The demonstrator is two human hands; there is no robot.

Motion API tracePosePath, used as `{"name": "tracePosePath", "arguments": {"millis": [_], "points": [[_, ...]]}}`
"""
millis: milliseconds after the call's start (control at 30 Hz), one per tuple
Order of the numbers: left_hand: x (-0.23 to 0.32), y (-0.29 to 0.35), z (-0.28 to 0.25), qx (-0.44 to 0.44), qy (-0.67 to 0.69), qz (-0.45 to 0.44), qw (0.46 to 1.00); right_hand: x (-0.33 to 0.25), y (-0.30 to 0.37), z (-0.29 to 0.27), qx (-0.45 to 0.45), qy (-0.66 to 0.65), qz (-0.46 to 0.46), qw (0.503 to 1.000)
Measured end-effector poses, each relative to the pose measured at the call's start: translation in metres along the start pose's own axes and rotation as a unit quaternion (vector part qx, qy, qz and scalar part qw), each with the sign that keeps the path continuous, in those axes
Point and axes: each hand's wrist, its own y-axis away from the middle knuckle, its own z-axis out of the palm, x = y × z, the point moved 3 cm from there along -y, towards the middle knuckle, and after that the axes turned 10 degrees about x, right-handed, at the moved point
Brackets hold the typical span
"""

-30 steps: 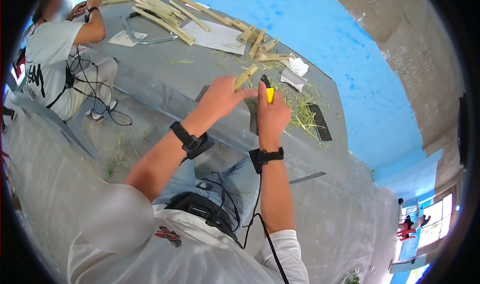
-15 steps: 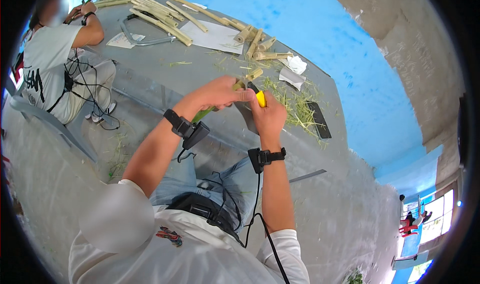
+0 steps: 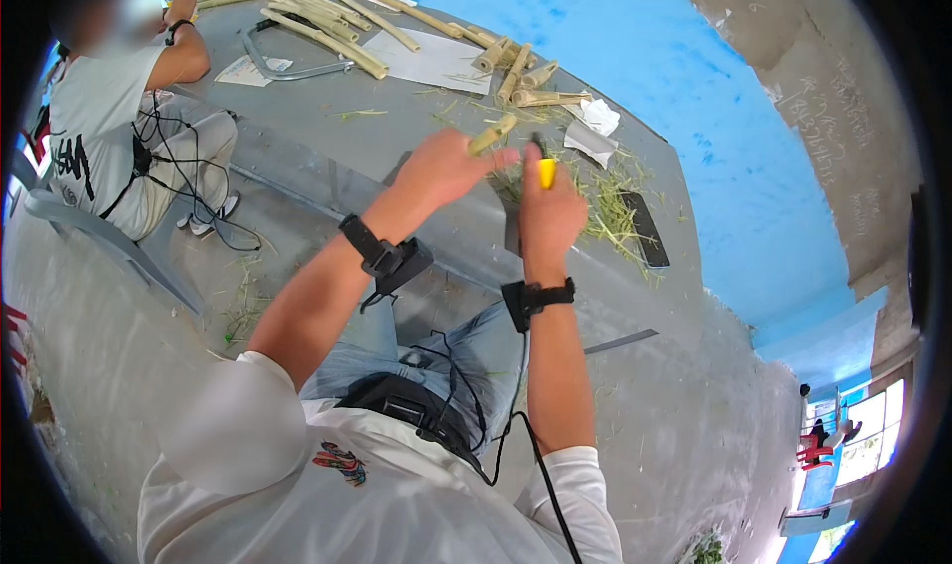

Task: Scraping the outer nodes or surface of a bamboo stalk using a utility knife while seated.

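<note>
My left hand (image 3: 438, 174) is closed around a short bamboo stick (image 3: 493, 134), whose pale end sticks out past the fingers toward the far side. Its thumb points across at my right hand (image 3: 552, 215). That right hand is wrapped round a yellow and black knife (image 3: 546, 173), with the thumb lying along it; I cannot make out the blade. A small gap separates the knife from the bamboo. Both hands are over the near edge of the grey table (image 3: 416, 132).
Green shavings (image 3: 617, 207) lie beside a dark phone (image 3: 646, 230). Crumpled white paper (image 3: 598, 117), cut bamboo pieces (image 3: 516, 73), longer bamboo sticks (image 3: 327, 40), a white sheet (image 3: 421, 63) and a hacksaw frame (image 3: 288, 74) are farther off. A person (image 3: 94, 132) sits at the left.
My hands have drawn apart: the right one with the knife has shifted right, away from the bamboo. The bamboo end in my left hand has risen slightly in view.
</note>
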Motion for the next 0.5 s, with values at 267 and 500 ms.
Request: {"name": "tracePosePath", "arguments": {"millis": [267,500], "points": [[-0.006,0.002,-0.005,-0.055,0.066,-0.007,0.996,-0.003,0.001,-0.002,-0.035,-0.026,0.065,0.997],[-0.011,-0.001,-0.006,-0.159,0.089,-0.052,0.982,0.001,0.005,-0.003,-0.05,-0.071,0.009,0.996]]}}
